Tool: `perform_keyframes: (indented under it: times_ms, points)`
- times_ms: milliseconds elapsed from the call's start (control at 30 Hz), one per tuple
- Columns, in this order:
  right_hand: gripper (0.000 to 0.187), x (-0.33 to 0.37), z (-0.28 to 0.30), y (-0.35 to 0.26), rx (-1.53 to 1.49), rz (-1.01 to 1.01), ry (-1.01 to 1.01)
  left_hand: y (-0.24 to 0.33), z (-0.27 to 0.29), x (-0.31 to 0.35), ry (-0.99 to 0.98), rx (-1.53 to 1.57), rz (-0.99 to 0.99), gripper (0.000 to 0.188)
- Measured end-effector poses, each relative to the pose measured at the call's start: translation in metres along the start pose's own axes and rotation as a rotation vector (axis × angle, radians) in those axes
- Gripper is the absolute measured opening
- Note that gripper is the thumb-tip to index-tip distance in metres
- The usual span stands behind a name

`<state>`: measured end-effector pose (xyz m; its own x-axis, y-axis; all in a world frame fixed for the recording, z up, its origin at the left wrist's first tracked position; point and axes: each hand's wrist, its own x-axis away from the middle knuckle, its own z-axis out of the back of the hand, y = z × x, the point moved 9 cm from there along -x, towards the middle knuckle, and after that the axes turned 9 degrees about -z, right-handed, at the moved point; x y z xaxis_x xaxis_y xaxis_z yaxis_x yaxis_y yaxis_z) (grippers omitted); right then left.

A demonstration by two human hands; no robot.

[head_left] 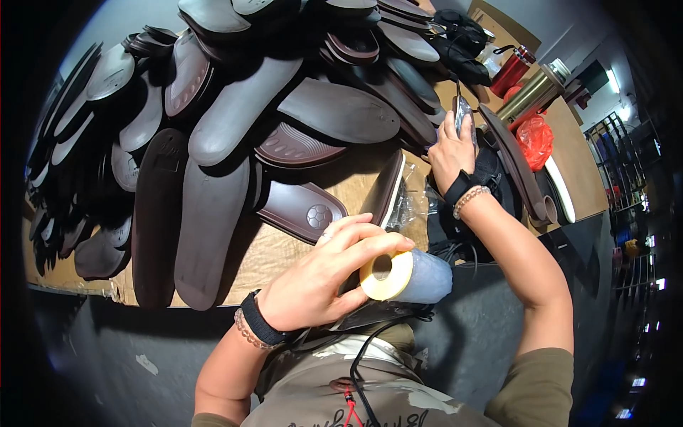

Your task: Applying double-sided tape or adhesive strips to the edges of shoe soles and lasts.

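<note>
My left hand (341, 267) is closed on the end of a roll of clear film (430, 277) with a pale yellow end face and a hollow core. It holds the roll just past the table's near edge. My right hand (455, 149) reaches across the table and grips a slim dark shiny object (464, 114), whose kind I cannot make out. Beneath my right wrist lies a black bag (491, 171). A dark sole on edge (390, 186) and crumpled clear plastic (416, 196) lie between my two hands.
Dark brown and grey shoe soles (245, 107) form a tall pile across the table's left and middle. At right are a red flask (512, 70), a metallic thermos (532, 91), a red plastic bag (535, 142) and a standing brown sole (514, 164). The wooden table (284, 263) ends before me.
</note>
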<state>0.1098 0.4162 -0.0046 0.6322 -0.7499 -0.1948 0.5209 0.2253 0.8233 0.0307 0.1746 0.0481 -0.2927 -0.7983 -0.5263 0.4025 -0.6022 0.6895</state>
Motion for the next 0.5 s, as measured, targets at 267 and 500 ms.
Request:
perform_keyframes:
  times_ms: [267,500]
  points:
    - [0.031,-0.012,-0.006,-0.013,-0.112,0.035,0.057,-0.001,0.003,0.005,0.041,0.008,0.003,0.067]
    - [0.029,0.0,-0.004,-0.011,-0.165,0.077,0.182,-0.001,0.002,0.005,0.047,0.021,-0.004,0.067]
